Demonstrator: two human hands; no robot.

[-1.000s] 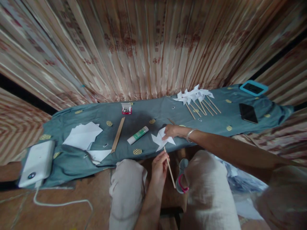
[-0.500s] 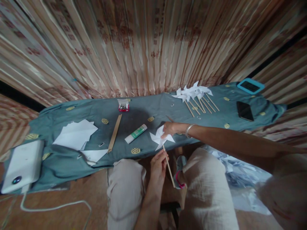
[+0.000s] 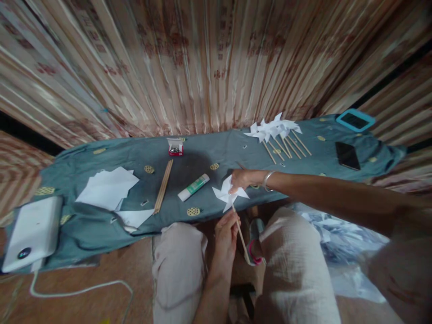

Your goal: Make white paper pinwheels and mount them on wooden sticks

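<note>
A white paper pinwheel (image 3: 221, 194) lies at the near edge of the cloth, with a wooden stick (image 3: 243, 243) running down from it past the edge. My left hand (image 3: 227, 231) is closed around the stick just below the pinwheel. From the right, my right hand (image 3: 241, 179) reaches in, its fingers bunched together on the pinwheel's middle and upper blades. Whether a pin sits under those fingertips is hidden. A glue stick (image 3: 193, 187) with a green label lies just left of the pinwheel.
Several pinwheels (image 3: 273, 129) on sticks lie at the back right, near a black phone (image 3: 347, 155) and a blue-framed device (image 3: 356, 120). Leftward are loose sticks (image 3: 164, 186), a small red box (image 3: 176, 147) of metal pieces, paper sheets (image 3: 106, 189) and a white device (image 3: 32, 231) with a cable.
The whole view has shifted slightly. Both hands keep their places on the pinwheel and stick; the right fingers have moved a little at the pinwheel's middle.
</note>
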